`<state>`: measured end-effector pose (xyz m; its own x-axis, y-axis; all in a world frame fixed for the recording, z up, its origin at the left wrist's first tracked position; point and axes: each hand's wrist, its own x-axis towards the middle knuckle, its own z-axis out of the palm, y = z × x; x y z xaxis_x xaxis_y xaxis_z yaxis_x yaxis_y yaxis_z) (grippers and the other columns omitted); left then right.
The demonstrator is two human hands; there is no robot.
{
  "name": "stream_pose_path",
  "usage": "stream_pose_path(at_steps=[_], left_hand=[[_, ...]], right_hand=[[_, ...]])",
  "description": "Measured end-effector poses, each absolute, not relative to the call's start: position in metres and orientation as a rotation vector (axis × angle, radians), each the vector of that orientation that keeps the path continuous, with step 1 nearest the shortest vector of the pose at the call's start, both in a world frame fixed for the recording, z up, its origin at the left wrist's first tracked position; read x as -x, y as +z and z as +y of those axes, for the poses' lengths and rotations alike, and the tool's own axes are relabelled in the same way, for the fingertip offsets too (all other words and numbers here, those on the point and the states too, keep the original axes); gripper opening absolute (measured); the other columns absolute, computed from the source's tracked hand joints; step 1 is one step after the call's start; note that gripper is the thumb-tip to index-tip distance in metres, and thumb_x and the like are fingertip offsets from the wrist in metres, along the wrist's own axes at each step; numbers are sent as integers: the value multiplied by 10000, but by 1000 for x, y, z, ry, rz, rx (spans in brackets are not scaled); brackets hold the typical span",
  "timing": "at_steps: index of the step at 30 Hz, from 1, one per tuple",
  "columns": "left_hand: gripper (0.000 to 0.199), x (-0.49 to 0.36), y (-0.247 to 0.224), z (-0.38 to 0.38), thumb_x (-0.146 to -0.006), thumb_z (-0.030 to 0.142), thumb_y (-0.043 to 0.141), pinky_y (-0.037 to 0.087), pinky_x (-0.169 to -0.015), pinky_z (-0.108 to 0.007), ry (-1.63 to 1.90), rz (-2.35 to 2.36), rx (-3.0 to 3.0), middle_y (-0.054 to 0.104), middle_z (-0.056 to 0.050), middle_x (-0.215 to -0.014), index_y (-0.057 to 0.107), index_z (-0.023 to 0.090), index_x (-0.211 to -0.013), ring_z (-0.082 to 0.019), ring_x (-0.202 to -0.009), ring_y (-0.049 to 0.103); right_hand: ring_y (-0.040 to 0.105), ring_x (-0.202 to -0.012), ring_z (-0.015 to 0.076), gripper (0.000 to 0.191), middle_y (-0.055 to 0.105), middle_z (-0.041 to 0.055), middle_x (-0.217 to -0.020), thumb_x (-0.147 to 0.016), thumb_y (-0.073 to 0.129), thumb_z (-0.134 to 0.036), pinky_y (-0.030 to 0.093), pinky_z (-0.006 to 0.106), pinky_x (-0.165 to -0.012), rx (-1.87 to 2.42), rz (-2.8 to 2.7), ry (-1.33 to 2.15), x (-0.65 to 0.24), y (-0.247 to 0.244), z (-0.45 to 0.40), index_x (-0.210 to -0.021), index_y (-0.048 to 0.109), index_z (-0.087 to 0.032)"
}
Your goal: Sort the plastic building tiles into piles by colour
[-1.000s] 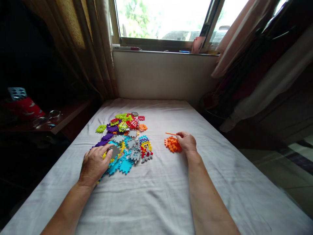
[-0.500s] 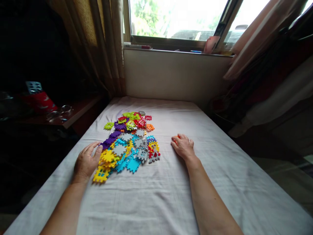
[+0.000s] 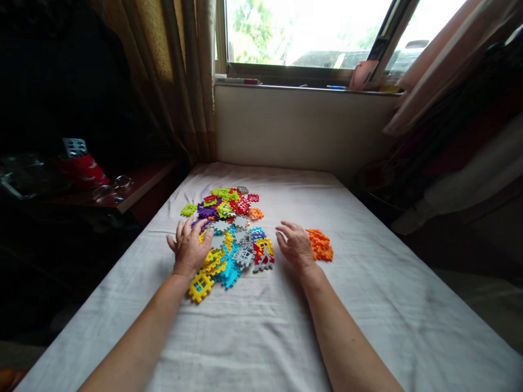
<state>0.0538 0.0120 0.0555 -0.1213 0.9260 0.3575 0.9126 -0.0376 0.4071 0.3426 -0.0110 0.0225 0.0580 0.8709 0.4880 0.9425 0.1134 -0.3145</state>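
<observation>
A heap of notched plastic building tiles in many colours lies on the white sheet. My left hand [image 3: 190, 246] rests over the heap's left side, fingers spread, covering purple and yellow tiles. Under and beside it show a yellow window tile [image 3: 200, 287], blue tiles [image 3: 231, 272] and grey tiles [image 3: 245, 257]. My right hand [image 3: 296, 245] is open with bent fingers, in the gap between the heap and a small group of orange tiles [image 3: 321, 246]. Nothing shows in its fingers. Green tiles [image 3: 188, 210] and red tiles [image 3: 241, 205] lie at the far end of the heap.
The sheet-covered bed or table [image 3: 245, 337] runs up to the wall below a window. On the left stands a dark side table [image 3: 143, 188] with a red container [image 3: 86, 170] and glasses [image 3: 113, 188]. Curtains and hanging cloth flank the sides.
My left hand has moved right onto the heap, pushing its yellow and blue tiles rightward. My right hand has let go of an orange tile and shifted left, uncovering the orange group.
</observation>
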Motion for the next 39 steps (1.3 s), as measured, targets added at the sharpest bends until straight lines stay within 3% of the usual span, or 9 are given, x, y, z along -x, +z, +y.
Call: stream_pose_path(at_steps=[7, 10, 14, 16, 20, 25, 30, 35, 39], left_hand=[[393, -73, 70, 52, -910, 446, 476, 192, -1162, -574, 448, 1775, -2477, 538, -35, -1453, 641, 325, -1245, -299, -1396, 385], [374, -80, 71, 61, -892, 476, 492, 246, -1145, -525, 268, 1666, -2515, 566, -38, -1425, 687, 312, -1166, -290, -1340, 459], [398, -81, 88, 66, -918, 511, 415, 370, -1054, -436, 165, 1696, -2499, 754, -33, -1030, 741, 284, -914, -249, -1045, 656], [414, -81, 97, 72, -923, 503, 394, 414, -1001, -405, 173, 1767, -2513, 754, -41, -1004, 737, 272, -913, -252, -1025, 662], [416, -92, 100, 86, -903, 462, 444, 382, -1051, -439, 113, 1884, -2517, 598, -78, -1380, 648, 262, -1204, -291, -1259, 536], [423, -129, 83, 77, -891, 472, 471, 381, -1055, -488, -25, 1764, -2533, 579, -112, -1393, 638, 255, -1215, -313, -1264, 530], [452, -159, 74, 40, -861, 466, 529, 387, -1049, -466, -9, 1648, -2594, 550, -108, -1422, 600, 273, -1264, -297, -1269, 525], [312, -145, 80, 26, -878, 408, 522, 298, -1072, -529, -34, 1599, -2720, 706, -101, -1175, 685, 275, -1109, -299, -1139, 603], [237, -128, 94, 37, -849, 365, 550, 359, -978, -496, -113, 1702, -2724, 747, -120, -965, 742, 228, -873, -319, -1005, 648]], right_hand=[[655, -987, 190, 228, 733, 49, -1052, -866, 541, -196, 515, 324, -918, 1651, -1758, 35, -331, 3, -9, -919, 754, -255], [661, -980, 190, 218, 737, 49, -1034, -855, 550, -199, 518, 326, -920, 1649, -1724, 74, -334, 2, -8, -904, 756, -251], [661, -989, 194, 214, 737, 54, -1038, -853, 552, -197, 515, 329, -930, 1648, -1691, 105, -334, 1, -7, -896, 756, -242], [660, -985, 192, 213, 736, 55, -1036, -853, 551, -194, 512, 325, -931, 1649, -1674, 120, -333, 1, -7, -896, 755, -238], [656, -978, 188, 212, 735, 54, -1026, -854, 549, -187, 507, 317, -930, 1649, -1656, 136, -332, 2, -7, -895, 751, -236], [655, -976, 192, 212, 735, 51, -1018, -866, 542, -187, 505, 318, -921, 1661, -1644, 156, -331, 4, -8, -885, 747, -237], [654, -970, 188, 217, 736, 42, -1018, -870, 535, -184, 499, 314, -923, 1654, -1612, 161, -332, 4, -8, -918, 738, -245], [652, -989, 192, 218, 732, 50, -1039, -865, 540, -177, 494, 310, -931, 1671, -1616, 165, -332, 6, -8, -935, 737, -239], [650, -996, 194, 210, 731, 53, -1046, -866, 548, -179, 489, 315, -938, 1676, -1637, 176, -331, 7, -8, -931, 739, -236]])
